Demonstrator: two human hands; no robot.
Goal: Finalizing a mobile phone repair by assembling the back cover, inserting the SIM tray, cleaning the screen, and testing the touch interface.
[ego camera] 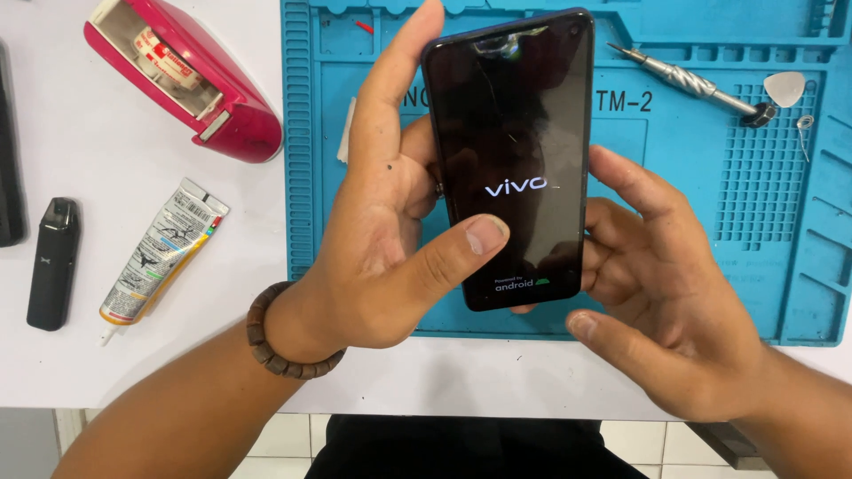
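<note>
Black smartphone [515, 160], screen lit, cracked near its top edge: you hold it upright above the blue work mat [790, 266]. Your left hand [390, 222] is closed around its left edge, thumb pressed on the glass. Your right hand [666, 293] cups the right edge, fingers half curled behind it. On the mat: a screwdriver [692, 84] and a white pick [784, 89]. On the white table [133, 364]: a red tape dispenser [182, 75], a glue tube [160, 253], a small black device [53, 263].

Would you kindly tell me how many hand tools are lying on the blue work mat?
2: a metal screwdriver near the blue mat's upper right, and a pale triangular pick touching its tip end. The smartphone and both hands may hide others.
</note>
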